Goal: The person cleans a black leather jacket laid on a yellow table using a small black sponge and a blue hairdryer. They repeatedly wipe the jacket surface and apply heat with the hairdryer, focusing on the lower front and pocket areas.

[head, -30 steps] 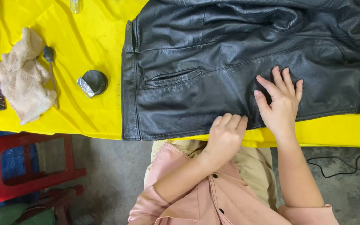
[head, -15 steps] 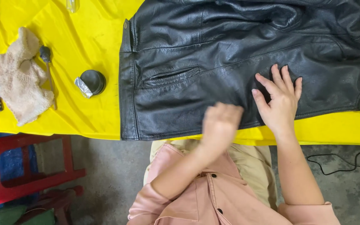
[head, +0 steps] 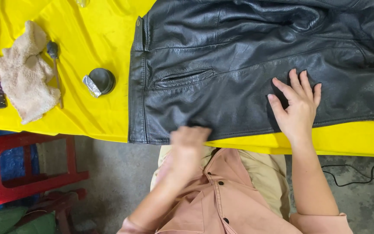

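Black leather jacket (head: 256,65) spread flat across the yellow table cover (head: 96,39), long axis running left to right, hem edge with its slanted welt pocket (head: 182,78) toward the left, lower edge lying along the near side of the table. Straight ahead of both hands, within easy reach of either.

Right hand (head: 297,106) pressed flat on the leather, fingers spread, palm near the lower seam, gripping nothing. Left hand (head: 189,138) blurred, at the near edge of the jacket below the pocket; cannot tell whether curled shut or holding anything, though apparently touching the leather. Left hand nearer the hem and pocket, right hand nearer the jacket's right half; well apart from each other.

Farther left on the cover: small round dark tin (head: 100,81), just beyond it a little brush (head: 55,65) lying against a beige rag (head: 24,82). Below the table edge, a red plastic stool (head: 27,164) on the concrete floor (head: 113,173), and a black cable (head: 360,173) at right.
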